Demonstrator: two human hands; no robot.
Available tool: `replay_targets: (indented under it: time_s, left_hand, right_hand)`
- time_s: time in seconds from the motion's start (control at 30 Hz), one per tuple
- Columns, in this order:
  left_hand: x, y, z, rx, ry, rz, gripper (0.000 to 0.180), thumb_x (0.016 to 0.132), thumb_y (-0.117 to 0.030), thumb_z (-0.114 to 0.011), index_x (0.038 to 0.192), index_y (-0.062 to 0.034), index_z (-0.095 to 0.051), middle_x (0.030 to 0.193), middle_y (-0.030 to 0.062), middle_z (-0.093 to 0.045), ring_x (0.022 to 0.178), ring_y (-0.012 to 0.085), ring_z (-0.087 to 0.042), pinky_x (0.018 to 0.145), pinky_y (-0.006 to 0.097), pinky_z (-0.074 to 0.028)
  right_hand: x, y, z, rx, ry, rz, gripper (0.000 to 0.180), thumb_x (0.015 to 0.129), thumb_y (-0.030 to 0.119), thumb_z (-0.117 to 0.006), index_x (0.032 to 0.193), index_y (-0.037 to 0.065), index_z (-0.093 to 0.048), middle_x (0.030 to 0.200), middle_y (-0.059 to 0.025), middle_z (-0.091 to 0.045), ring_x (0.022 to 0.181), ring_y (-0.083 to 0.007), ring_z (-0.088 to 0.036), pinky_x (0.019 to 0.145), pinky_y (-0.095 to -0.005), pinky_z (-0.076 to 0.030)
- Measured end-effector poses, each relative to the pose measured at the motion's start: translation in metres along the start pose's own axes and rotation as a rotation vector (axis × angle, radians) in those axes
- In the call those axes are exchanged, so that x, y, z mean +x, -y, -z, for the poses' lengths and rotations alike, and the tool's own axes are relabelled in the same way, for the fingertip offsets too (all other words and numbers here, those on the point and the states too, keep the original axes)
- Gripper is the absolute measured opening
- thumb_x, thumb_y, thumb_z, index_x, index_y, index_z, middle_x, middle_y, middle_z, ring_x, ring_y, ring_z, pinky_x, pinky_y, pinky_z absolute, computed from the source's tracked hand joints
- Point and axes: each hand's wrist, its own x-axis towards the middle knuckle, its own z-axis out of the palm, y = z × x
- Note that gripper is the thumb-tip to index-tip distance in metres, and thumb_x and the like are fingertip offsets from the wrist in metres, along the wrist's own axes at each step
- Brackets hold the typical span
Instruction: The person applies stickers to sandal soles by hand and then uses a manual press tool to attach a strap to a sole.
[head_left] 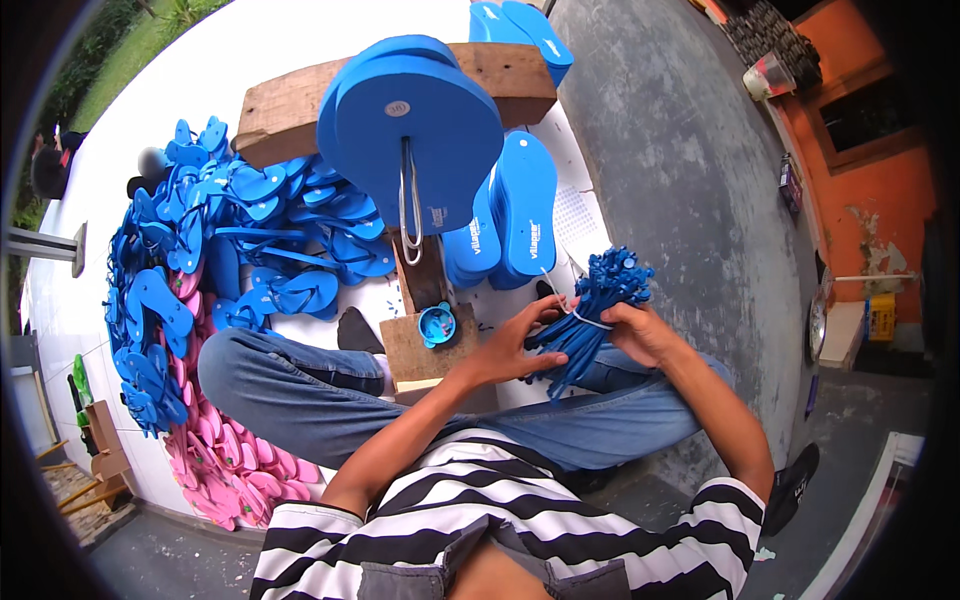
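Note:
Above my right thigh is a bundle of blue flip-flop straps, with a thin white tie around its middle. My right hand is closed on the bundle from the right, thumb pressed against the straps. At its left side, my left hand has its curled fingers at the tie's loose end, with the thumb held apart below, near the strap tails. A wooden stand rises in front of me. Blue flip-flop soles are stacked against it, and a bent metal rod stands out over them.
Many blue flip-flops are heaped at the left, beside pink ones. More blue soles lie right of the stand. A small blue cup sits on the stand's wooden base. Grey floor stretches along the right.

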Motion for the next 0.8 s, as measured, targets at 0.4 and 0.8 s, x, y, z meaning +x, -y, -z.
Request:
replay_targets:
  time_s: [0.4, 0.8]
  left_hand:
    - [-0.014, 0.057, -0.022, 0.235, -0.039, 0.42, 0.082, 0.079, -0.039, -0.078, 0.146, -0.0054, -0.046, 0.104, 0.0233, -0.072, 0.093, 0.035, -0.073, 0.083, 0.041, -0.056]
    - [-0.02, 0.115, -0.018, 0.382, -0.148, 0.307, 0.081, 0.078, -0.035, -0.081, 0.143, -0.0006, -0.048, 0.11, 0.0267, -0.07, 0.1, 0.0377, -0.072, 0.086, 0.045, -0.055]
  right_hand:
    - [0.013, -0.056, -0.015, -1.596, -0.401, 0.302, 0.04, 0.086, 0.041, -0.077, 0.094, 0.004, -0.064, 0.088, -0.0166, -0.068, 0.08, -0.0374, -0.07, 0.069, -0.046, -0.056]
    - [0.089, -0.132, 0.002, -1.582, -0.197, 0.561, 0.015, 0.091, 0.014, -0.066, 0.099, 0.001, -0.065, 0.102, -0.0177, -0.057, 0.089, -0.0396, -0.065, 0.075, -0.0465, -0.054]
